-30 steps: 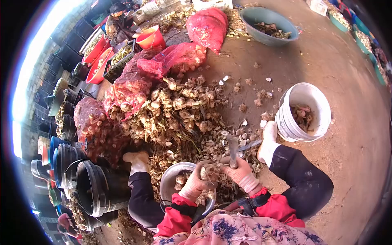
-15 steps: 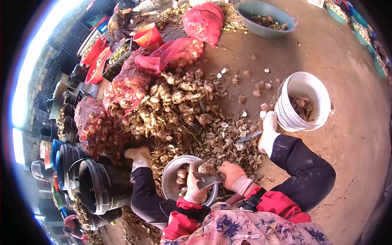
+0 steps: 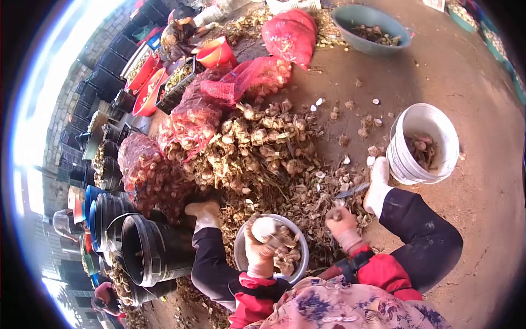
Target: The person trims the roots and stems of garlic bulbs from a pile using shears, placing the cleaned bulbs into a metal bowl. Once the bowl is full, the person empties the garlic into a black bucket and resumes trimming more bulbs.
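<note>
My left hand (image 3: 257,249) is closed around a pale, peeled bulb (image 3: 266,226) and holds it over a metal bowl (image 3: 301,239) between my knees. Several trimmed bulbs lie in the bowl. My right hand (image 3: 342,221) is a closed fist raised to the right of the bowl. It grips a knife, and only a short stub shows at the top of the fist. A big heap of untrimmed bulbs with roots and husks (image 3: 257,142) spreads on the ground in front of me.
A white bucket (image 3: 404,164) with scraps stands by my right foot. A loose blade (image 3: 352,191) lies on the husks. Red mesh sacks (image 3: 290,35) and a teal basin (image 3: 350,19) sit behind. Black buckets (image 3: 143,249) stand left. A person (image 3: 181,33) sits at the back.
My right hand has pulled the knife away from the bulb and moved up and right. My left hand has turned the now-white bulb over the bowl. The view has shifted slightly.
</note>
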`<state>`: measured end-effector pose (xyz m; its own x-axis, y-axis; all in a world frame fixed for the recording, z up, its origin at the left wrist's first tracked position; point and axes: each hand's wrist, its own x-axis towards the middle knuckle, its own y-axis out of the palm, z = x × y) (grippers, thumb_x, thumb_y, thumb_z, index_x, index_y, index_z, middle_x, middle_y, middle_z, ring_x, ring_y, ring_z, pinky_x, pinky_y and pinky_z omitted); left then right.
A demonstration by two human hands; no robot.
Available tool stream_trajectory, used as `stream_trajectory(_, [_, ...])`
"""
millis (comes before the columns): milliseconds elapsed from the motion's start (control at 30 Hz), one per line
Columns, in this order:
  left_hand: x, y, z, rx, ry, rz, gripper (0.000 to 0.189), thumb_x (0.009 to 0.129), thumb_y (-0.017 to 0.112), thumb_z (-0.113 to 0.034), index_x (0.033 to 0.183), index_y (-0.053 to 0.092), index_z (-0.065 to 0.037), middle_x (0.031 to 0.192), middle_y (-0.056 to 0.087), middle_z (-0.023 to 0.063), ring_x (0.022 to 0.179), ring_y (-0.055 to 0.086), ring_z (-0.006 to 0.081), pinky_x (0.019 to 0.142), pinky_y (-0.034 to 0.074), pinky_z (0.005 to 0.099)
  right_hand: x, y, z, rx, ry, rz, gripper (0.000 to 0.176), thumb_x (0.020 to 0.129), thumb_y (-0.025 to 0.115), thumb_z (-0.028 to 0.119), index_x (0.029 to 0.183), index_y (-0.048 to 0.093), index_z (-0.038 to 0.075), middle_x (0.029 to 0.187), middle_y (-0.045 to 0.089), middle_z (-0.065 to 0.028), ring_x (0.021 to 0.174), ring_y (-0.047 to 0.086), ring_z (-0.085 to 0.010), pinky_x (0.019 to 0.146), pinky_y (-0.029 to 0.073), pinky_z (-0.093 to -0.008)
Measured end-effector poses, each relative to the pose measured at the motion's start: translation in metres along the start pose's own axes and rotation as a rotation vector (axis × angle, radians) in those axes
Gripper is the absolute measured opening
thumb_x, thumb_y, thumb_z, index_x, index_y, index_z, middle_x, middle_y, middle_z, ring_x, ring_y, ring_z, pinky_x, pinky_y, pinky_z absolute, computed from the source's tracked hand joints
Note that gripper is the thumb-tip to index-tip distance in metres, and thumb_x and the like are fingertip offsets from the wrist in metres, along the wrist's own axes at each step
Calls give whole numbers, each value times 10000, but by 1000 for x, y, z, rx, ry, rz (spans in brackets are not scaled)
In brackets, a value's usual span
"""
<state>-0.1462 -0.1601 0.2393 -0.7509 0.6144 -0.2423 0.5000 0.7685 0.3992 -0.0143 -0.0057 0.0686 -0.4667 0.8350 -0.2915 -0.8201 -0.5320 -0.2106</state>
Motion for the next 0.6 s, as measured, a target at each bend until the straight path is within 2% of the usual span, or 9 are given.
stream_trajectory(67, [14,-8,14,-60,92,-225,560,752,760,-1,1215,457,-90,975,585,67,755,635,219,679,573,411,-23,11,4,168,-173,99,140,743,701,83,849,617,44,830,596,-81,731,587,-167,653,489,-287])
stream_trajectory(133, [20,-12,12,-350,40,103,336,813,728,-79,1101,554,-76,944,600,55,925,614,227,818,543,404,-44,-2,71,26,-478,174,160,733,689,74,882,633,58,852,600,-106,803,610,-228,706,495,-327])
stream_trajectory(200, [19,-5,26,-478,15,-108,271,846,710,-216,1006,576,-44,1026,632,90,984,615,246,908,496,409,-49,5,77,-150,-517,241,219,716,662,44,931,652,80,890,605,-128,847,608,-310,757,493,-370])
stream_trajectory(333, [16,-12,46,-452,-142,43,383,887,644,-310,1178,583,-69,1087,640,97,992,621,278,888,507,414,-44,16,87,73,-457,268,276,711,654,59,986,655,78,940,614,-136,881,599,-334,774,493,-383])
stream_trajectory(433, [-1,33,22,-628,-64,21,314,861,674,-354,1016,588,-94,1104,619,104,1015,604,269,920,473,429,-27,30,-8,-9,46,191,226,742,641,58,968,643,64,904,662,-105,836,633,-262,763,497,-331])
stream_trajectory(467, [3,43,9,-676,-35,268,213,862,675,-191,1038,589,-106,1012,579,-11,1009,563,184,826,486,369,-23,26,-39,58,316,169,193,745,641,58,938,648,70,887,679,-89,798,639,-233,745,499,-314])
stream_trajectory(500, [5,35,10,-336,82,185,212,856,684,-186,1022,587,-95,995,569,-8,987,562,180,816,487,361,-13,21,-63,-27,383,132,164,742,646,57,906,649,69,858,684,-69,759,629,-199,721,497,-305])
stream_trajectory(567, [2,-6,10,-190,-266,48,236,844,685,-120,1038,569,-53,1024,555,26,945,563,171,840,482,333,-3,14,-76,92,474,47,143,705,673,25,841,651,62,774,664,-18,659,584,-143,651,483,-289])
stream_trajectory(600, [4,-43,29,225,-247,20,384,803,728,-161,1113,540,-34,1084,557,67,999,571,207,885,472,333,2,9,-67,85,470,43,143,705,673,25,841,651,62,774,664,-18,659,584,-143,651,483,-289])
